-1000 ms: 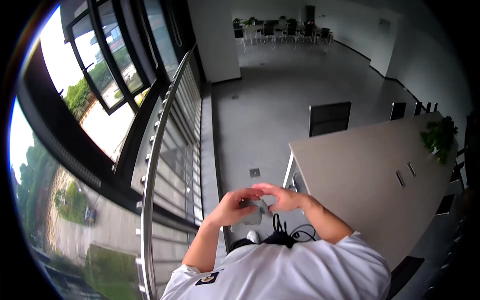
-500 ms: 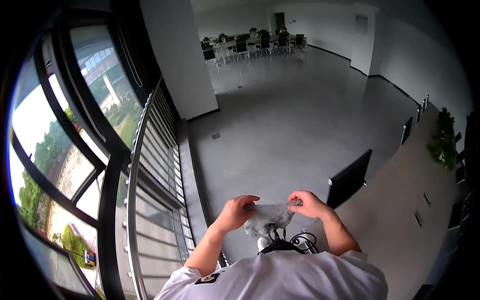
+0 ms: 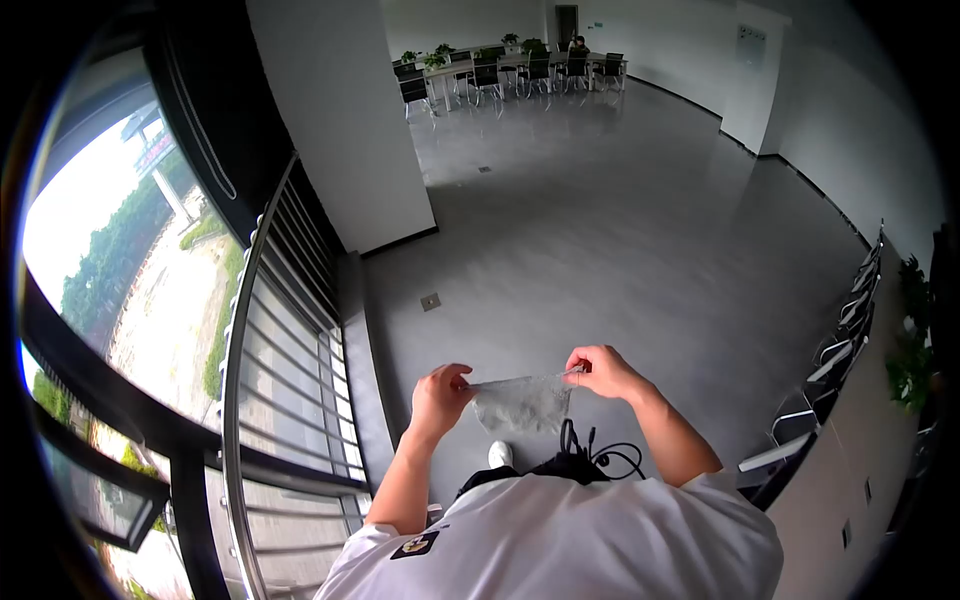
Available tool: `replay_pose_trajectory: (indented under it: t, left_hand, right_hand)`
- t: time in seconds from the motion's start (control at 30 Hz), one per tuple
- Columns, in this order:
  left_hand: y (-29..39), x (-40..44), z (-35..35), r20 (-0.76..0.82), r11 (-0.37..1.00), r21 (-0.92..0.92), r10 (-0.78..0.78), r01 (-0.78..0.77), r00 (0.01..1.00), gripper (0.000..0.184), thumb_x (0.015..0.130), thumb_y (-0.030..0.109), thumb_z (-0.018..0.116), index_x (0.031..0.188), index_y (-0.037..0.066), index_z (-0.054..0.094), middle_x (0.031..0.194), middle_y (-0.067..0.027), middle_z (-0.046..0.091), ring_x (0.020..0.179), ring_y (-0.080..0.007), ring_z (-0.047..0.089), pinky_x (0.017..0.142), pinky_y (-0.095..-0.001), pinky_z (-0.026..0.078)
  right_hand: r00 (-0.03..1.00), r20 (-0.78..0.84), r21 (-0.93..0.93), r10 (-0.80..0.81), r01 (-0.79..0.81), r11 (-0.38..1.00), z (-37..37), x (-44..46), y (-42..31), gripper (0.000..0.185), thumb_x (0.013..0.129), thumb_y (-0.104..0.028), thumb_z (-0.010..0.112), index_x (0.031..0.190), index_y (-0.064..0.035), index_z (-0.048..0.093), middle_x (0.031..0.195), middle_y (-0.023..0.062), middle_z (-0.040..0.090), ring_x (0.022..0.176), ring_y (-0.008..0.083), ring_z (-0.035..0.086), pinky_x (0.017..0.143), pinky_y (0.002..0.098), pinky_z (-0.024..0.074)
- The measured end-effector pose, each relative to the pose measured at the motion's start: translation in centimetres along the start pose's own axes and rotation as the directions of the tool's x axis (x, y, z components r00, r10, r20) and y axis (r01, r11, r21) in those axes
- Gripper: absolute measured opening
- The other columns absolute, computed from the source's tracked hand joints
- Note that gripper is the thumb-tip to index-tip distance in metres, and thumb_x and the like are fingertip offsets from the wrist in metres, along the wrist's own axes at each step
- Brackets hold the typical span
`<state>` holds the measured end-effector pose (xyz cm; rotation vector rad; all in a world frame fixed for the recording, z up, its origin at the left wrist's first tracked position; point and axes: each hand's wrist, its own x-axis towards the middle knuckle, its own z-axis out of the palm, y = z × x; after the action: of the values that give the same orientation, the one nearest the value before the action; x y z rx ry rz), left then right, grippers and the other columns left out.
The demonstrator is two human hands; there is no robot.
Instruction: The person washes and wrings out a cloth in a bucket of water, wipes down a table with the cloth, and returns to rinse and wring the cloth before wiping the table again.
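Observation:
A grey cloth (image 3: pixel 522 404) hangs stretched between my two hands, in front of my body at about waist height. My left hand (image 3: pixel 440 400) pinches its upper left corner, the thumb and fingers closed together. At the upper right corner, my right hand (image 3: pixel 606 374) grips the cloth between thumb and fingers. The lower edge of the cloth drops loosely and looks crumpled. Below it, dark cables (image 3: pixel 603 455) curl out near my waist, and one white shoe (image 3: pixel 500 454) shows on the floor.
A metal railing (image 3: pixel 240 340) runs along the windows on my left, beside a low ledge (image 3: pixel 366 360). At right stands a long table (image 3: pixel 825 500) with several chairs (image 3: pixel 815 385) and a plant (image 3: pixel 908 350). Far back, a person (image 3: pixel 579 45) sits by another table. A square floor plate (image 3: pixel 430 301) lies ahead.
Both hands have risen and moved slightly left, drawing the cloth flatter and wider. The view has shifted, so the chairs by the right table show differently.

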<state>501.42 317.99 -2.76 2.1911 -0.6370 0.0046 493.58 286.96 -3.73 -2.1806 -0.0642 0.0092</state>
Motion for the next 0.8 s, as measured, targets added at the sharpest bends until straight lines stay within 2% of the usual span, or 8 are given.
replay_pose_trajectory:
  t: [0.2, 0.27, 0.3, 0.37, 0.43, 0.5, 0.63, 0.8]
  left_hand:
    - [2.7, 22.1, -5.0, -0.142, 0.945, -0.048, 0.314, -0.324, 0.939, 0.028, 0.069, -0.003, 0.077, 0.095, 0.001, 0.069, 0.083, -0.0086, 0.064, 0.073, -0.0193, 0.064, 0.069, -0.0293, 0.053]
    - [3.3, 28.4, -5.1, -0.361, 0.83, 0.065, 0.537, -0.553, 0.763, 0.027, 0.068, -0.006, 0.075, 0.093, 0.002, 0.069, 0.085, -0.0099, 0.063, 0.075, -0.022, 0.063, 0.067, -0.0309, 0.052]
    - [2.3, 31.6, -4.0, -0.351, 0.831, 0.063, 0.536, -0.552, 0.767, 0.027, 0.068, -0.006, 0.075, 0.093, 0.002, 0.069, 0.085, -0.0099, 0.063, 0.075, -0.022, 0.063, 0.067, -0.0309, 0.052]
    - [0.2, 37.5, -0.7, -0.474, 0.766, 0.149, 0.61, -0.626, 0.635, 0.024, 0.068, -0.008, 0.072, 0.089, 0.004, 0.069, 0.087, -0.011, 0.063, 0.076, -0.0245, 0.062, 0.066, -0.0329, 0.051]
    - [-5.3, 44.9, 4.6, -0.282, 0.743, 0.118, 0.661, -0.659, 0.695, 0.017, 0.072, -0.003, 0.073, 0.086, 0.004, 0.067, 0.086, -0.0106, 0.063, 0.077, -0.0277, 0.062, 0.068, -0.035, 0.05]
    - [-10.9, 50.9, 8.9, -0.117, 0.927, -0.139, 0.333, -0.348, 0.936, 0.013, 0.076, 0.002, 0.073, 0.088, 0.005, 0.067, 0.088, -0.0112, 0.063, 0.078, -0.03, 0.062, 0.067, -0.0386, 0.05]
    - [-13.0, 61.9, 7.5, -0.208, 0.963, -0.059, 0.247, -0.265, 0.946, 0.01, 0.08, 0.001, 0.07, 0.088, 0.002, 0.064, 0.092, -0.0114, 0.064, 0.083, -0.0291, 0.064, 0.072, -0.0352, 0.052]
    - [-18.4, 75.3, 8.6, -0.108, 0.743, -0.665, 0.01, -0.08, 0.994, 0.009, 0.096, 0.005, 0.058, 0.102, 0.005, 0.052, 0.088, -0.0006, 0.058, 0.082, -0.009, 0.053, 0.064, -0.0253, 0.043]
  right_hand:
    - [0.936, -0.303, -0.081, -0.178, 0.161, 0.984, -10.5, 17.1, -4.3, 0.018, 0.08, -0.011, 0.073, 0.09, -0.0002, 0.063, 0.084, 0.0104, 0.066, 0.076, 0.0205, 0.062, 0.07, 0.0319, 0.0491]
    - [0.664, -0.641, -0.235, -0.384, 0.306, 0.922, -13.0, 21.9, -4.4, 0.018, 0.077, -0.006, 0.072, 0.089, -0.0007, 0.06, 0.088, 0.0095, 0.063, 0.08, 0.0224, 0.06, 0.072, 0.033, 0.0488]
    - [0.666, -0.645, -0.228, -0.375, 0.3, 0.926, -13.1, 25.1, -3.1, 0.018, 0.077, -0.006, 0.072, 0.089, -0.0007, 0.06, 0.088, 0.0095, 0.063, 0.08, 0.0224, 0.06, 0.072, 0.033, 0.0488]
    - [0.387, -0.813, -0.319, -0.435, 0.329, 0.889, -12.3, 30.9, 0.7, 0.018, 0.075, 0.0, 0.07, 0.089, -0.0022, 0.058, 0.088, 0.0096, 0.059, 0.081, 0.0237, 0.059, 0.073, 0.0343, 0.0488]
    - [0.668, -0.546, -0.446, -0.505, 0.279, 0.85, -12.2, 37.7, 6.6, 0.014, 0.079, -0.004, 0.066, 0.091, -0.0016, 0.059, 0.089, 0.0137, 0.063, 0.077, 0.0257, 0.06, 0.07, 0.0357, 0.0489]
    - [0.969, -0.24, -0.039, 0.054, -0.065, 0.997, -14.2, 43.6, 12.0, 0.015, 0.082, -0.01, 0.065, 0.093, 0.0001, 0.06, 0.088, 0.0162, 0.065, 0.073, 0.0268, 0.061, 0.067, 0.0356, 0.049]
    - [0.907, -0.42, 0.113, -0.03, 0.086, 0.99, -20.2, 56.2, 16.6, 0.018, 0.086, -0.014, 0.063, 0.093, 0.0018, 0.059, 0.084, 0.01, 0.066, 0.075, 0.0164, 0.061, 0.067, 0.0318, 0.0483]
    - [0.991, -0.091, 0.226, 0.103, -0.08, 0.971, -24.4, 71.2, 16.6, 0.021, 0.092, -0.018, 0.06, 0.098, 0.0019, 0.057, 0.083, 0.0056, 0.062, 0.078, 0.0105, 0.059, 0.07, 0.0278, 0.0473]
